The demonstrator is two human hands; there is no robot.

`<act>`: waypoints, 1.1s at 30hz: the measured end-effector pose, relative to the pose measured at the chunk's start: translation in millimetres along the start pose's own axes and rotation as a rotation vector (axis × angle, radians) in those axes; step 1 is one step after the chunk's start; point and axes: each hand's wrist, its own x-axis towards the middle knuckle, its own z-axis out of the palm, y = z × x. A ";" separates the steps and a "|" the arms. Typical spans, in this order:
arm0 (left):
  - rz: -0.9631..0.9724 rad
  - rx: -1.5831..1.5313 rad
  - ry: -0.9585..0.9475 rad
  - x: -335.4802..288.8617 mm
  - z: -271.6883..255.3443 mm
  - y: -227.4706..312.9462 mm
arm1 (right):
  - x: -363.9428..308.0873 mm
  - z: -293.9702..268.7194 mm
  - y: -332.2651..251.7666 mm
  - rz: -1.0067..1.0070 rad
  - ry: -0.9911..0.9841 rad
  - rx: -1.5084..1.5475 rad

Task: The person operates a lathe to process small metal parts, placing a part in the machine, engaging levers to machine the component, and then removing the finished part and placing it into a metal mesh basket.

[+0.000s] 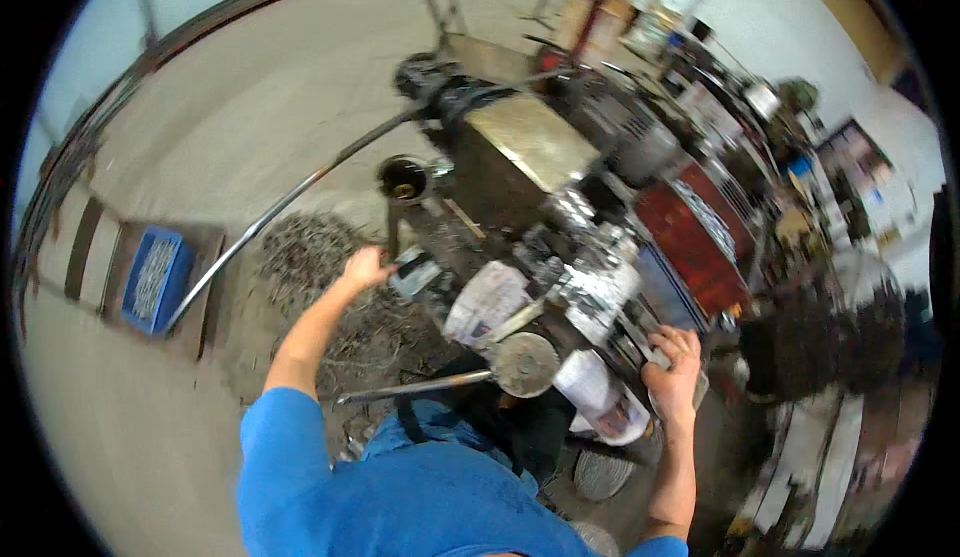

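Observation:
My left hand (365, 269) is closed beside a dark upright lever (392, 229) on the machine. Motion blur hides what its fingers hold, if anything. Against that hand lies a small flat grey-and-black box-like object (415, 275). On the machine's right side, my right hand (674, 367) is curled, thumb and fingers around a grey metal piece (657, 356). Between my hands are a stained white cloth or paper (488, 302), a round grey disc (526, 365) and a white container with a printed label (608, 399).
A long metal rod (290, 197) slants from the machine (530, 142) toward a blue bin (157, 279) of small metal parts. Metal shavings (320, 247) heap on the floor. A shorter bar (415, 388) juts near my waist. A red panel (690, 237) stands at the right.

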 end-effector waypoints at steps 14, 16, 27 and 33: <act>0.218 0.599 -0.079 46.1 18.7 14.8 | -365.2 -23.4 202.5 1.059 -0.179 -0.531; 0.199 0.473 -0.013 34.5 13.9 -2.7 | -398.1 -17.9 210.7 1.188 -0.191 -0.605; -0.098 0.201 -0.301 -13.3 2.2 -147.9 | -360.0 43.5 -4.4 1.326 0.018 -0.240; -0.120 0.096 -0.301 -18.0 6.0 -108.3 | -326.6 66.0 -55.6 1.337 0.245 0.036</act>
